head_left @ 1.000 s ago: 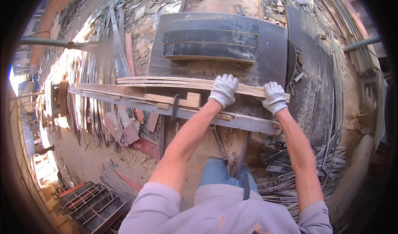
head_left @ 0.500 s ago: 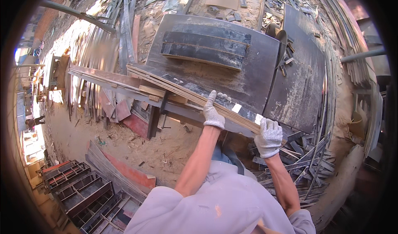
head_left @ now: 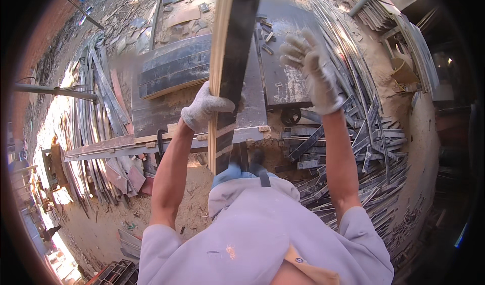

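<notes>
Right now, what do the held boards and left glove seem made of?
Held boards: probably plywood, going by pale, striped edges; dark faces, coating uncertain. Left glove: likely knit fabric, matte grey-white, judging by its soft, close fit.

The wide fisheye looks steeply down from the person's head. The torso (head_left: 247, 224) sits nearest, below; the left hand (head_left: 206, 108) and right hand (head_left: 318, 77) show farther out.
</notes>
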Demonstrator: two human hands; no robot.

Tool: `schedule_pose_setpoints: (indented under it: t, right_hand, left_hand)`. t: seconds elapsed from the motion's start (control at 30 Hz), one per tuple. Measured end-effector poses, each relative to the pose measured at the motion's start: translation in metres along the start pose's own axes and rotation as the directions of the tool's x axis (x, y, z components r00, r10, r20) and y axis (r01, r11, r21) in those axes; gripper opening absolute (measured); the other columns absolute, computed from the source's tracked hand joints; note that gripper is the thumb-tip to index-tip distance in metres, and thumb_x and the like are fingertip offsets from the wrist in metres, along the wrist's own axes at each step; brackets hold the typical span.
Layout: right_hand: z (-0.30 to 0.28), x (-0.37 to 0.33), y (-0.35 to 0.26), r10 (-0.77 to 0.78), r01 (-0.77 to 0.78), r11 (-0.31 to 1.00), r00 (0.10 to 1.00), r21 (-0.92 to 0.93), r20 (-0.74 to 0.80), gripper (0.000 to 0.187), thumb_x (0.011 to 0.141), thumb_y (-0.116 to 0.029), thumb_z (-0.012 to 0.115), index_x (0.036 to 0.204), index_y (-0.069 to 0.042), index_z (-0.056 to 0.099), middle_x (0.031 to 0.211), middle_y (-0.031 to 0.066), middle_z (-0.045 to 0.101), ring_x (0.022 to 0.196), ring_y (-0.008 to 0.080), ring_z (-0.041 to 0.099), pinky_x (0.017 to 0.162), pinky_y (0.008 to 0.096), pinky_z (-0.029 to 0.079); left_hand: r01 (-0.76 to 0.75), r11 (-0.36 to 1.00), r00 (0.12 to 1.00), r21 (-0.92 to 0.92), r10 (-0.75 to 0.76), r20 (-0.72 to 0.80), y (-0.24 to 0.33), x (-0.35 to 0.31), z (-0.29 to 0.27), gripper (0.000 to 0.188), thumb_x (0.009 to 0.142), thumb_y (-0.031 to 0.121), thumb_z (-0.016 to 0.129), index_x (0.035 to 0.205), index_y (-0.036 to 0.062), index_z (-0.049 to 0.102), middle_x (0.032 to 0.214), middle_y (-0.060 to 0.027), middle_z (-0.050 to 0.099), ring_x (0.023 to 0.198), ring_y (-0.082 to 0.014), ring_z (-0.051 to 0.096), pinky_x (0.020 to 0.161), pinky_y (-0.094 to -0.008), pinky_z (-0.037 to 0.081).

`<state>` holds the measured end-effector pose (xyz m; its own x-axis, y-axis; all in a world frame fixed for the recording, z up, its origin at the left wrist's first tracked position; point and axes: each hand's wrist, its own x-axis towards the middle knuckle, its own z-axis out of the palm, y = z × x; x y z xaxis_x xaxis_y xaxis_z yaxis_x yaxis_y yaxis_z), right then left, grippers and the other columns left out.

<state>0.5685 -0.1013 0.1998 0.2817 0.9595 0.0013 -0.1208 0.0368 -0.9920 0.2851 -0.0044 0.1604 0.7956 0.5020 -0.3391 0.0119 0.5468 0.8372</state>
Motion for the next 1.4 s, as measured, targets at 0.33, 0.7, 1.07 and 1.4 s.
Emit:
schedule_pose_setpoints:
  t: [0.33, 0.7, 1.07, 1.4]
  right_hand:
    - [-0.157, -0.057, 0.109, 0.369, 0.142, 0.817, 0.617, 0.559, -0.695, 0.055, 0.086, -0.039, 0.087, 0.127, -0.007, 0.070, 0.129, 0.0103, 0.073, 0.118, 0.0307, 0.068, 0.108, 0.0504, 0.052]
    - [-0.188, -0.105, 0.234, 0.585, -0.059, 0.788, 0.384, 0.613, -0.714, 0.044, 0.091, -0.040, 0.082, 0.119, -0.007, 0.073, 0.120, 0.0110, 0.077, 0.108, 0.0306, 0.073, 0.100, 0.0470, 0.057]
    - [-0.179, -0.115, 0.297, 0.761, -0.111, 0.617, 0.337, 0.779, -0.555, 0.041, 0.092, -0.043, 0.080, 0.115, -0.009, 0.075, 0.115, 0.0079, 0.078, 0.106, 0.0307, 0.073, 0.103, 0.0505, 0.055]
    - [-0.181, -0.141, 0.315, 0.792, -0.172, 0.525, 0.458, 0.834, -0.404, 0.067, 0.094, -0.059, 0.069, 0.136, -0.008, 0.063, 0.133, 0.0153, 0.071, 0.124, 0.0367, 0.064, 0.104, 0.0592, 0.052]
  left_hand:
    - [0.101, 0.669, 0.814, 0.736, -0.481, 0.325, -0.052, 0.122, 0.003, 0.055, 0.079, 0.030, 0.087, 0.124, 0.0007, 0.074, 0.107, -0.0109, 0.077, 0.099, -0.0215, 0.069, 0.088, -0.0385, 0.052]
    - [0.040, 0.334, 0.993, 0.942, -0.116, -0.001, -0.189, 0.095, -0.007, 0.050, 0.098, 0.043, 0.068, 0.140, 0.0160, 0.064, 0.132, -0.0137, 0.068, 0.122, -0.0373, 0.064, 0.104, -0.0484, 0.051]
    - [0.113, 0.102, 0.935, 0.988, 0.325, -0.140, -0.222, 0.000, -0.080, 0.066, 0.093, 0.043, 0.073, 0.147, 0.0086, 0.054, 0.137, -0.0147, 0.061, 0.132, -0.0362, 0.055, 0.122, -0.0573, 0.031]
    - [0.101, 0.044, 0.913, 0.994, 0.393, -0.110, -0.230, -0.003, -0.094, 0.043, 0.094, 0.036, 0.072, 0.127, 0.0090, 0.066, 0.118, -0.0148, 0.066, 0.113, -0.0373, 0.060, 0.107, -0.0531, 0.043]
